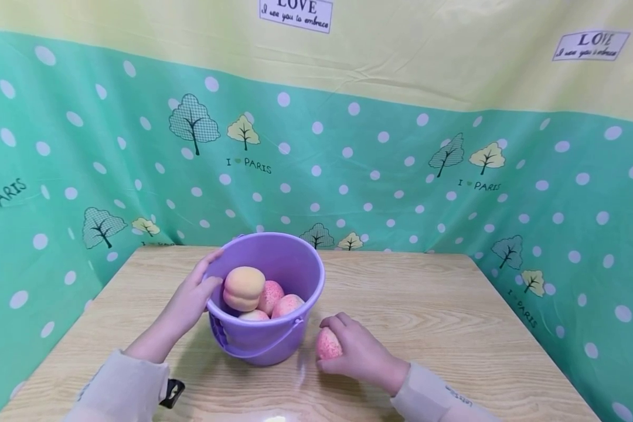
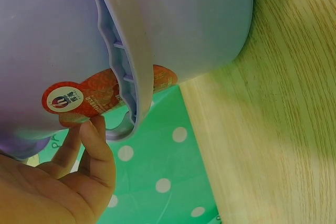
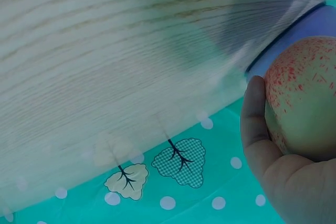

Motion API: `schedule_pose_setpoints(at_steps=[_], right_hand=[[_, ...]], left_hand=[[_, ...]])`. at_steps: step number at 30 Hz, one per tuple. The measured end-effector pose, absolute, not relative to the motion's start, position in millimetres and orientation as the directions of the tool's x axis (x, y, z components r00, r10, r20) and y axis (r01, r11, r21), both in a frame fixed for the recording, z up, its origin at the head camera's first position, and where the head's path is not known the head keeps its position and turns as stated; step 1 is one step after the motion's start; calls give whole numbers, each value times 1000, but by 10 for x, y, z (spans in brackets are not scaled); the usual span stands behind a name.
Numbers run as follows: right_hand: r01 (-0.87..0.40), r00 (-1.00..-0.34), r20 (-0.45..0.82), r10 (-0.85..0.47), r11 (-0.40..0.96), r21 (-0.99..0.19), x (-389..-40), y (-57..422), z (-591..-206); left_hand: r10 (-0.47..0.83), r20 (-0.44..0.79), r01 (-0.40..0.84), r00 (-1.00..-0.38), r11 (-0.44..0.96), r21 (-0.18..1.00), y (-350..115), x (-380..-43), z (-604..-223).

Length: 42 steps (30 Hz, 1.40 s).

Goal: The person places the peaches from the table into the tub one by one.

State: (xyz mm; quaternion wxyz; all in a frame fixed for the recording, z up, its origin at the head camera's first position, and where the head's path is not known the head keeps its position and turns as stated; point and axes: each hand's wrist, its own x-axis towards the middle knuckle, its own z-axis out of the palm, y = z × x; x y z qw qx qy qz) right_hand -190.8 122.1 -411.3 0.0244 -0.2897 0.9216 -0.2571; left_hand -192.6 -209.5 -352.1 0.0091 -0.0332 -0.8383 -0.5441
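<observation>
A purple bucket stands on the table, its mouth facing up toward me. My left hand grips its rim on the left, the thumb over the edge and the fingers along the outside. In the left wrist view, those fingers reach the bucket wall near a red label. Inside lie a yellow-and-pink peach and several pink-speckled peaches. Just right of the bucket, my right hand holds another pink-speckled peach between thumb and fingers, low over the table.
The bucket's purple handle hangs down on the near side. A black strap piece shows by the left sleeve. The wood-grain table is bordered by a green, dotted cloth backdrop at the back and sides.
</observation>
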Motion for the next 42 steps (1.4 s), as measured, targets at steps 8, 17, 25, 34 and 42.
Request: schedule_pose_setpoints(at_steps=[8, 17, 25, 34, 42], right_hand=[[-511, -836, 92, -541, 705, -492, -1914, 1224, -4098], [-520, -832, 105, -544, 700, -489, -1894, 1222, -4072], [-515, -836, 109, -537, 702, -491, -1876, 1224, -4034], [-521, -835, 130, -535, 693, -499, -1879, 1226, -4031], [-512, -839, 127, -529, 688, -514, -1873, 1235, -3986]], left_hand=[[44, 52, 65, -998, 405, 912, -2097, -1923, -3517], [40, 53, 65, -998, 408, 910, -2095, -1919, -3516], [48, 51, 67, -998, 406, 911, -2096, -1922, -3522], [48, 59, 74, -997, 412, 908, -2100, -1922, -3527], [44, 61, 74, -997, 413, 908, -2105, -1925, -3525]])
